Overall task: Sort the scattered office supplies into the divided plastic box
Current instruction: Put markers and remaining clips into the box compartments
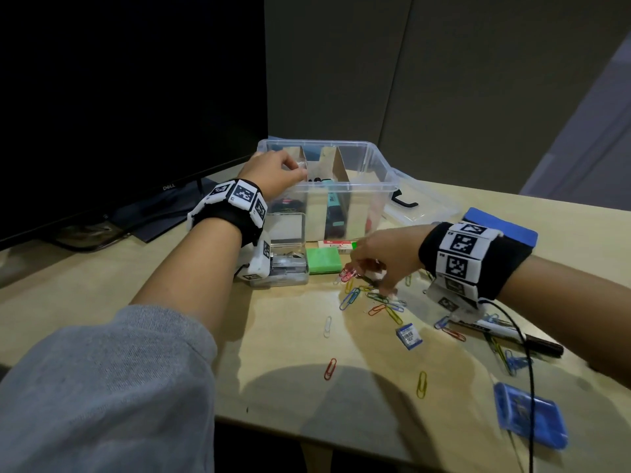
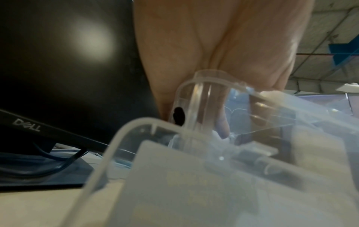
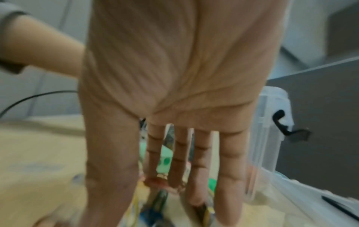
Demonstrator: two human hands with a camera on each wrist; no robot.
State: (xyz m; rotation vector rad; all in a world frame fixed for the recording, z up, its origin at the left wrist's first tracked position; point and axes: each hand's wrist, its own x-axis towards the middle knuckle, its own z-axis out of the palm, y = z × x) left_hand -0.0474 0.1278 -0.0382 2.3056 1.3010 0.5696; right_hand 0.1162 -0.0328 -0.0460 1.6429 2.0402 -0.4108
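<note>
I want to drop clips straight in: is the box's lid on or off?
Off. The box is open at the top, its cardboard dividers showing, and the clear lid lies on the table behind it.

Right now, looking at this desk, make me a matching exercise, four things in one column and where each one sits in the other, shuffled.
1. green rectangular eraser
2. black marker pen
3. blue plastic case
4. lone white paper clip

A. near right corner of desk
B. before the clear divided box
C. under the right forearm
D. left of the clip pile

Pairs: 1-B, 2-C, 3-A, 4-D
</note>
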